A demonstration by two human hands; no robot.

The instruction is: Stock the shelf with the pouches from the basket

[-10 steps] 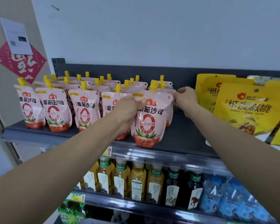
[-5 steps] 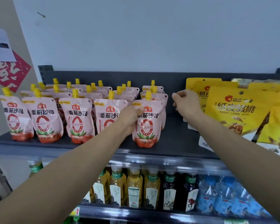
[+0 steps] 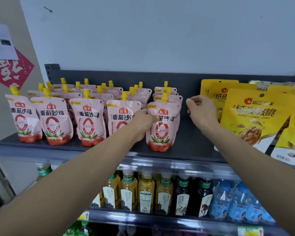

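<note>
Several rows of pink pouches with yellow spouts stand upright on the dark top shelf (image 3: 191, 143). The front pouch (image 3: 165, 132) of the rightmost row rests on the shelf, and my left hand (image 3: 142, 122) grips its upper left edge. My right hand (image 3: 201, 110) hovers just right of that row with fingers curled loosely, touching no pouch. The other front pouches (image 3: 88, 121) line up to the left. The basket is out of view.
Yellow walnut bags (image 3: 250, 116) crowd the right end of the top shelf, close to my right hand. Below, a shelf holds tea bottles (image 3: 146, 193) and blue water bottles (image 3: 235, 200). A red paper decoration (image 3: 8, 72) hangs on the left wall.
My right hand has let go of the pouch's right corner and drawn a little to the right. The left hand keeps its grip as the pouch settles upright on the shelf.
</note>
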